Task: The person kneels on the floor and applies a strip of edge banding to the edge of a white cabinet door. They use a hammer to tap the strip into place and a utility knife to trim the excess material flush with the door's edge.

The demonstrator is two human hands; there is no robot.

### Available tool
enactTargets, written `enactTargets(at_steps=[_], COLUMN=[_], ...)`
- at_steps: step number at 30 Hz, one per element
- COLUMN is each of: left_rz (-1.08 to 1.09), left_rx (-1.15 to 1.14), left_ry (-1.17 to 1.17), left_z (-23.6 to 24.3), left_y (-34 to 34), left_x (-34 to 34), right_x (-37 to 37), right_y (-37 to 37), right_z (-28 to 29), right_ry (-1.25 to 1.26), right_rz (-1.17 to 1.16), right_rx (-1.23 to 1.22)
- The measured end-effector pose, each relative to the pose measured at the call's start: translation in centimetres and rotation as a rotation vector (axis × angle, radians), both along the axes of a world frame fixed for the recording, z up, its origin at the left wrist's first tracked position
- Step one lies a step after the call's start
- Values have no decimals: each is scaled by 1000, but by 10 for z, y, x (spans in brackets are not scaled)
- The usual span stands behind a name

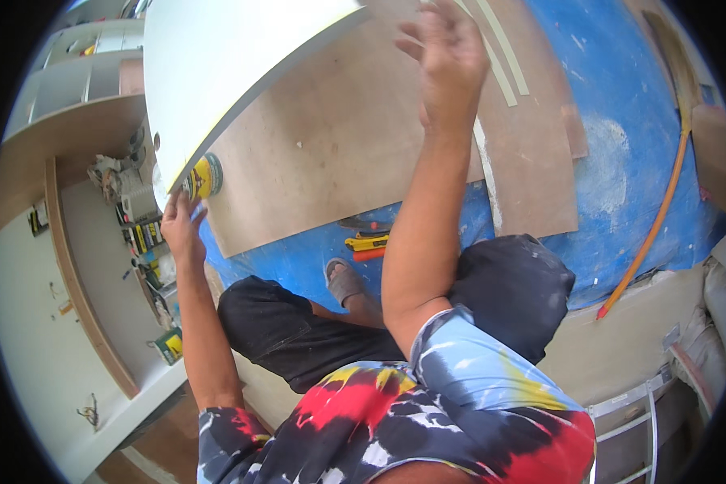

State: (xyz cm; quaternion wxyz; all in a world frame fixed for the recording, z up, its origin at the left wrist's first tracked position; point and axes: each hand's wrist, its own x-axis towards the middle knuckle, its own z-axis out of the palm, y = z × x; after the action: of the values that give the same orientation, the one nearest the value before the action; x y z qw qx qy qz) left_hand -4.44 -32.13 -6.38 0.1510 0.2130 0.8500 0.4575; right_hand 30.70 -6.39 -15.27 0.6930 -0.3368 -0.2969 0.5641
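your left hand (181,230) sits at the lower corner of the white panel (218,64), fingers bent up against its edge, but the corner itself covers the fingertips, so you cannot tell how firmly it is pinched or merely steadied. right behind that corner a yellow can (206,177) peeks out, more than half hidden by the panel. your right hand (448,56) is raised and open, fingers loosely spread and a little blurred; it holds nothing, and whether it touches the plywood sheet (339,137) beneath it or hovers over it is hard to make out. the white panel is cut off by the upper edge of the view, tilted, with a thin yellowish line along its lower edge.

counted: one white panel, one large plywood sheet lying on the blue floor (621,161), a second brown sheet (532,161) overlapping it on the right, and two pale thin strips (504,56) lying side by side on top. near your sandalled foot (345,282) lie a yellow tool (367,241) and an orange one (369,254) just beside it, with something dark above them too small to name. one orange hose (661,210) curves across the floor at the right. on the white shelf surface (97,323) at the left sits a scatter of small tools and boxes, too small and bent by the lens to count.
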Motion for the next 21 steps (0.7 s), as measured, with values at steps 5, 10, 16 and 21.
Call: enactTargets(at_steps=[5, 10, 16, 21], left_rz=[43, -144, -544, -829], left_rx=[-233, -313, -304, -424], left_ry=[35, 357, 770, 884], left_z=[61, 116, 78, 59], left_y=[-13, 32, 153, 217], left_x=[17, 21, 6, -12], right_x=[-40, -134, -175, -194], right_y=[-11, -63, -165, -195], right_z=[-65, -90, -108, -139], right_ry=[3, -395, -751, -911], right_rz=[-245, 326, 800, 741], right_rx=[-723, -466, -220, -237])
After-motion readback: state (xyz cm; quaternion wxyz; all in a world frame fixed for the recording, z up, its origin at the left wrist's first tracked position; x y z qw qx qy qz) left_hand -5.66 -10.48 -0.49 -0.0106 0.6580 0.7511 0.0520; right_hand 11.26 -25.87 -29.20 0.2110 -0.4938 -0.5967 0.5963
